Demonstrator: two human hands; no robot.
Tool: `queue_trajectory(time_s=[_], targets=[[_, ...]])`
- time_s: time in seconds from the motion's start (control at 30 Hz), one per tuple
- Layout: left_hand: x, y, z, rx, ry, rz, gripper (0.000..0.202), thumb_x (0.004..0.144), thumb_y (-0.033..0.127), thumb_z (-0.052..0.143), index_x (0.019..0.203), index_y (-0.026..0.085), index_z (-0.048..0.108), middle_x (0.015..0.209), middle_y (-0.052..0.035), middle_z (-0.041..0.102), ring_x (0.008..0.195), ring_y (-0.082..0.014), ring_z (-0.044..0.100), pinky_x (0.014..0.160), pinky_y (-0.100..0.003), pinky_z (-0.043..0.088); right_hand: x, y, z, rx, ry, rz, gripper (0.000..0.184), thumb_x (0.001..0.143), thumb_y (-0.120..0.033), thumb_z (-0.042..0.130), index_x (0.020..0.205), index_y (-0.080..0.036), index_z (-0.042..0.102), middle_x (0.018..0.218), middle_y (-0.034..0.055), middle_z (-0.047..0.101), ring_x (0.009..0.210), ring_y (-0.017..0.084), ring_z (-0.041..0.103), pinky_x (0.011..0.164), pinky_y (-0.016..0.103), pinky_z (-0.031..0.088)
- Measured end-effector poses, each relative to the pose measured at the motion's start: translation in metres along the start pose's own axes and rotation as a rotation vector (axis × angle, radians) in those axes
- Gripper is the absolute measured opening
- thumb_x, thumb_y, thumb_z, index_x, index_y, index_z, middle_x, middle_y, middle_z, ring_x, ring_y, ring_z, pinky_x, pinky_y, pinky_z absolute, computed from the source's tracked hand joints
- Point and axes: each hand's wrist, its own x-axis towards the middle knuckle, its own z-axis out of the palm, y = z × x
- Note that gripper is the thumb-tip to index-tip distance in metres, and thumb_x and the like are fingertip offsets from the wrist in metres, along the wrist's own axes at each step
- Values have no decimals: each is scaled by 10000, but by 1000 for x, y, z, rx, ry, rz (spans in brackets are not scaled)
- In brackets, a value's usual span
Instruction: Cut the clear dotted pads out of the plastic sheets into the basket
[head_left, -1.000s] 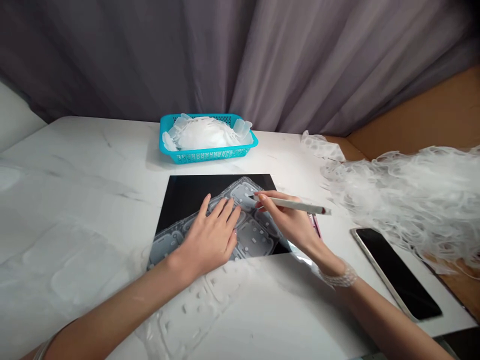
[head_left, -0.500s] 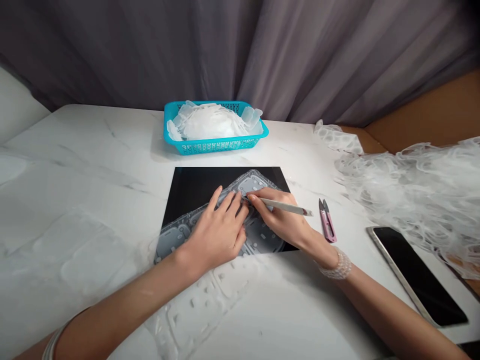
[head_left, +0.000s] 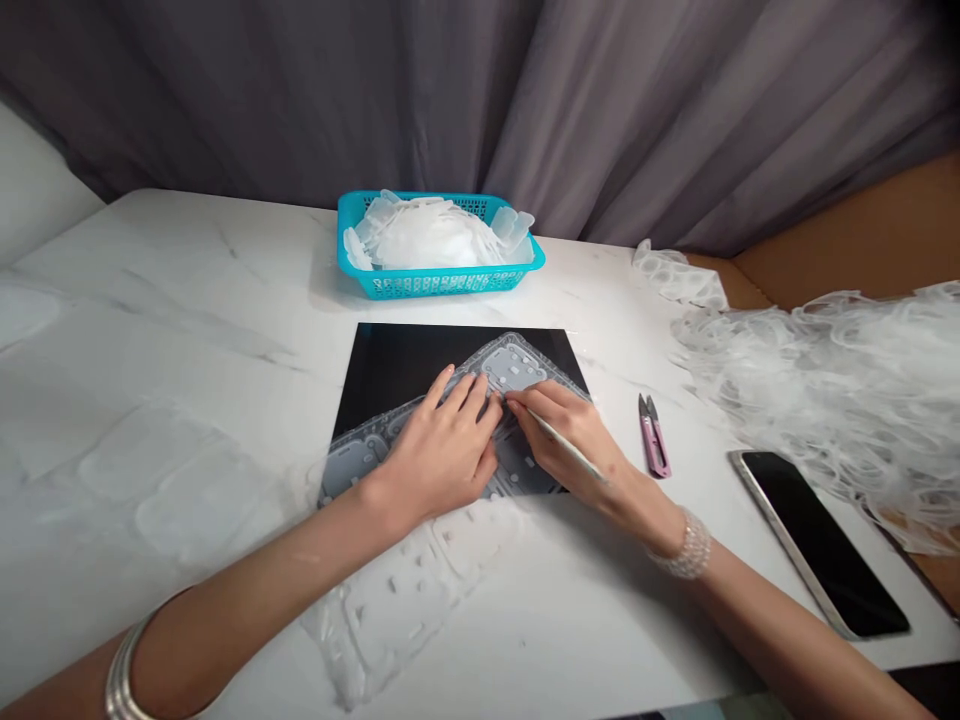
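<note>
A translucent moulded plastic sheet [head_left: 390,610], with rounded panels and small raised bits, lies partly across a black mat [head_left: 390,365] and partly on the table toward me. My left hand [head_left: 435,450] rests palm down on it, fingers stretched out and slightly spread. In my right hand [head_left: 581,435] is a slim, pale pen-shaped tool [head_left: 566,450], pinched near its front end. Its tip meets the sheet close to my left fingertips, but my fingers hide the working end, so its exact kind does not show.
At the back stands a blue basket [head_left: 442,285] heaped with translucent white pieces [head_left: 435,235]. Pink thread snips [head_left: 654,440] and a phone [head_left: 821,540] lie on the right, beside a large pile of stringy clear scraps [head_left: 847,390]. More clear sheets [head_left: 187,490] lie at left.
The tool has swung in my right hand, its back end now lying lower, along the hand toward the wrist. My left hand stays on the sheet. The whole view has shifted slightly.
</note>
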Motion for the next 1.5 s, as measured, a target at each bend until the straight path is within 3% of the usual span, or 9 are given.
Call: queue_trajectory(time_s=[0.13, 0.4, 0.7, 0.87, 1.0, 1.27, 1.4, 1.5], targets=[[0, 0, 1, -6, -11, -12, 494, 978, 268, 370, 1374, 22, 533, 1470, -231, 498, 1378, -332, 459, 1193, -522, 270, 1, 4, 4, -7, 9, -38, 320, 1038, -233, 386, 1099, -135, 684, 867, 111, 663, 764, 198, 625, 704, 332, 519], [-1, 0, 0, -12, -20, -9, 512, 980, 282, 365, 1401, 26, 504, 1484, -230, 481, 1386, -342, 446, 1190, -526, 264, 4, 1, -10, 170, 42, 96, 283, 1023, -272, 460, 1020, -160, 719, 904, 80, 733, 766, 177, 661, 686, 312, 497], [0, 0, -1, -33, -13, -15, 499, 973, 265, 359, 1388, 33, 510, 1447, -230, 516, 1375, -332, 457, 1195, -530, 252, 27, 6, 3, 106, -4, 87, 293, 1018, -267, 439, 900, -170, 690, 860, 72, 711, 756, 165, 641, 704, 305, 475], [-1, 1, -1, -39, -11, -34, 487, 977, 270, 352, 1365, 39, 533, 1450, -224, 512, 1371, -338, 456, 1196, -541, 241, 22, 6, 3, 23, -19, 24, 291, 1028, -250, 417, 838, -176, 624, 795, 65, 658, 683, 156, 590, 626, 298, 424], [-1, 1, 0, -39, -10, -31, 508, 975, 270, 363, 1399, 30, 506, 1474, -232, 486, 1378, -345, 447, 1193, -538, 249, 11, 5, -2, -35, -26, -12, 247, 1029, -231, 423, 904, -175, 629, 761, 51, 628, 612, 144, 549, 575, 289, 413], [-1, 0, 2, -48, -3, -22, 490, 969, 260, 368, 1360, 28, 550, 1476, -236, 488, 1379, -344, 452, 1193, -535, 258, 11, 15, 11, -120, 8, -154, 300, 1039, -211, 377, 1125, -107, 645, 969, 153, 677, 880, 230, 646, 790, 376, 565], [-2, 0, 4, -56, -4, -38, 504, 969, 266, 363, 1379, 33, 543, 1465, -221, 509, 1397, -333, 438, 1199, -528, 256, 22, 18, 12, -165, -2, -164, 326, 1029, -227, 406, 1239, -79, 608, 1237, 219, 638, 1127, 288, 628, 970, 459, 531], [-3, -1, 8, -55, 6, -50, 537, 961, 258, 366, 1413, 5, 510, 1476, -224, 498, 1406, -331, 430, 1198, -514, 273, 25, 19, 11, -156, -110, -188, 311, 1011, -176, 430, 1262, -87, 590, 1274, 213, 640, 1246, 288, 586, 1051, 469, 487]])
